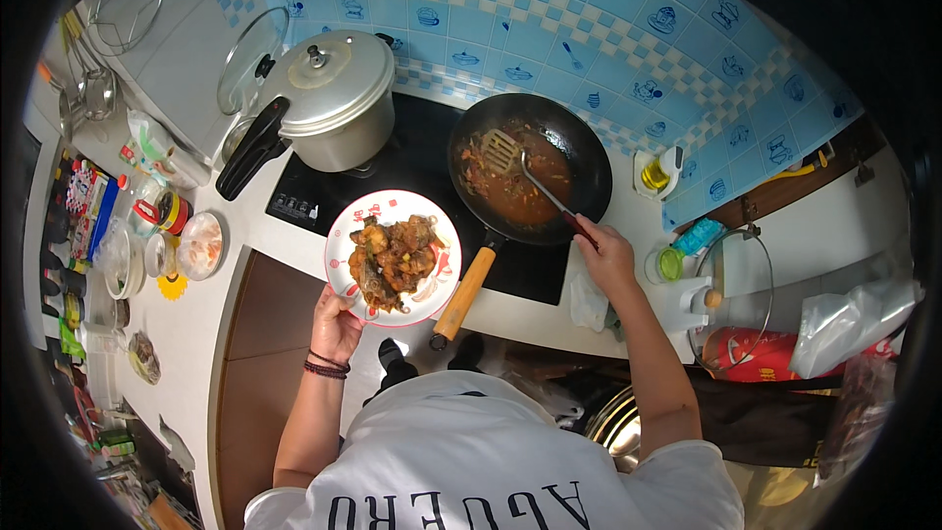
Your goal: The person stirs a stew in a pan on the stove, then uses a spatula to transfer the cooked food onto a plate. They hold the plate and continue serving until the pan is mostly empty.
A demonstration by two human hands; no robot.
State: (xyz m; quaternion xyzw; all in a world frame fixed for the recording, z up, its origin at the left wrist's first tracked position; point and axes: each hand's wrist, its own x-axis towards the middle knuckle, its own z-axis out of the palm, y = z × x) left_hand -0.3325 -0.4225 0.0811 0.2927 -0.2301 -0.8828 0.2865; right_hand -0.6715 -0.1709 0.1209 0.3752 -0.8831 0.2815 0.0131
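My left hand (336, 324) grips the lower left rim of a white plate with a red edge (344, 234). Browned, sauce-coated food pieces (394, 261) lie on the plate, which is held over the front edge of the black cooktop (421, 151). My right hand (607, 254) is closed around the dark red handle of a slotted metal turner (502, 152). The turner's head rests in brown sauce with bits (526, 188) inside a black wok (592, 162). The wok's wooden handle (465, 294) points towards me, just right of the plate.
A pressure cooker (338, 103) stands on the cooktop's left, its black handle jutting left. Glass lids (254, 59) lean behind it and at right. Bowls (200, 245) and jars line the left counter. An oil container (657, 173) and a green-lidded jar (666, 265) stand right of the wok.
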